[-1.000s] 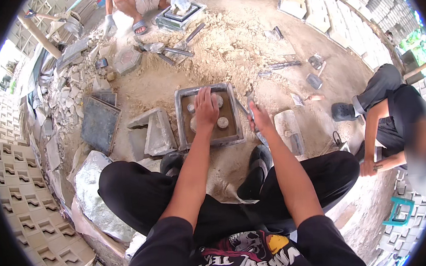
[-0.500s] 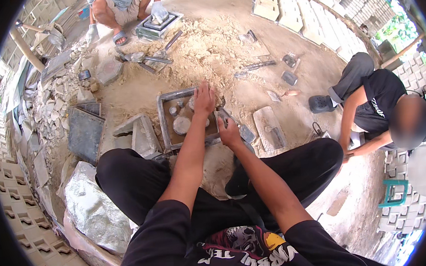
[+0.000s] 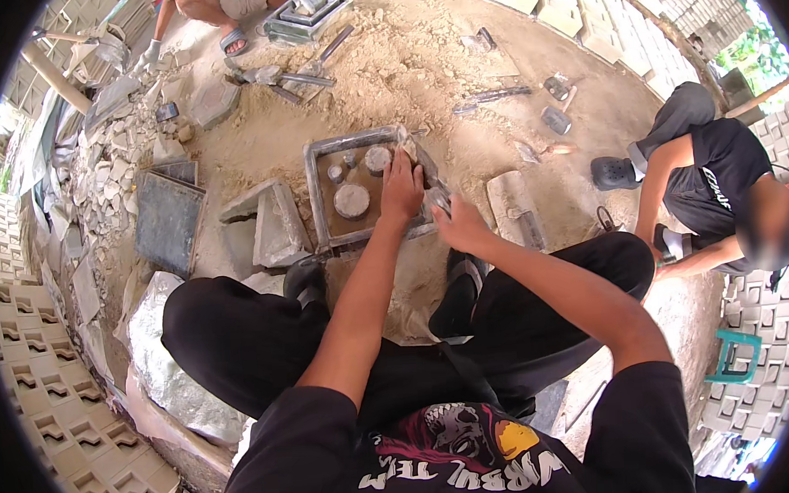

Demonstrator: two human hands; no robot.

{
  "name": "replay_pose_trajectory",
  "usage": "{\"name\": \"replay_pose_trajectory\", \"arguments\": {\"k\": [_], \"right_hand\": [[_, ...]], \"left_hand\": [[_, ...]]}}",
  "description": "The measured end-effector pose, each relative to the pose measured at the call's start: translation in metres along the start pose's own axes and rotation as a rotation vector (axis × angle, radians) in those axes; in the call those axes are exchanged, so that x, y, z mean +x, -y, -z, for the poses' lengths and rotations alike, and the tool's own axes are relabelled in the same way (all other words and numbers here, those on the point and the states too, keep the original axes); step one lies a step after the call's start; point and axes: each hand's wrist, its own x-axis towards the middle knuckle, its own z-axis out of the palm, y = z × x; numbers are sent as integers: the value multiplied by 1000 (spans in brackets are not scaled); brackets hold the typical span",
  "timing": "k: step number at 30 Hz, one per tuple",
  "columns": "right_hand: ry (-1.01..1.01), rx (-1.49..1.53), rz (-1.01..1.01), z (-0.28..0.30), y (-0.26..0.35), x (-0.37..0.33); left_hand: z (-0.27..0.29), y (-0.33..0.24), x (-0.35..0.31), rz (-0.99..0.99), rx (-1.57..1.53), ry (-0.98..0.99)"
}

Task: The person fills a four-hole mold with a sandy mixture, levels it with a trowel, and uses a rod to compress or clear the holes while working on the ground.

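Observation:
In front of my knees lies a square grey metal mould (image 3: 317,201) with sandy brown fill and several round grey discs; the largest disc (image 3: 352,201) is nearest me. My left hand (image 3: 402,185) rests on the mould's right side, fingers stretched out, beside another round disc (image 3: 377,160). Just right of it, my right hand (image 3: 463,224) is closed round the near end of a long dark grey metal piece (image 3: 433,179). That piece slants along the mould's right edge; its exact kind is unclear, and my fingers cover its end.
Loose sandy mix (image 3: 409,47) is heaped beyond the mould. A hollow concrete block (image 3: 280,226) and a dark slab (image 3: 169,224) lie left. Right are a pale oblong block (image 3: 511,208) and a trowel (image 3: 538,151). One co-worker (image 3: 724,172) crouches right, another (image 3: 217,0) works at a far mould.
The dark metal piece has shifted farther from me along the mould's right side, with my right hand on it. My left hand remains over the mould's right part. The whole view has shifted slightly.

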Motion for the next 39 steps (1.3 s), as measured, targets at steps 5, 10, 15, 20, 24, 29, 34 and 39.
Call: {"name": "replay_pose_trajectory", "arguments": {"k": [5,10,15,20,24,29,34,39], "right_hand": [[184,57,-84,12,1,-38],[292,134,-227,30,40,-37],[-59,-125,44,17,22,10],[-144,-160,-61,58,23,72],[-133,100,-203,80,11,120],[-166,-44,-200,50,-31,167],[-294,138,-275,10,-80,232],[-342,229,-408,-22,-87,275]], "left_hand": [[13,-2,-49,-155,242,77],[11,11,-45,-229,369,48],[42,19,12,-295,330,106],[69,35,45,-15,379,-74],[60,49,34,132,502,-4],[54,52,17,108,578,5],[53,43,23,115,562,15],[60,40,24,151,534,34]]}}
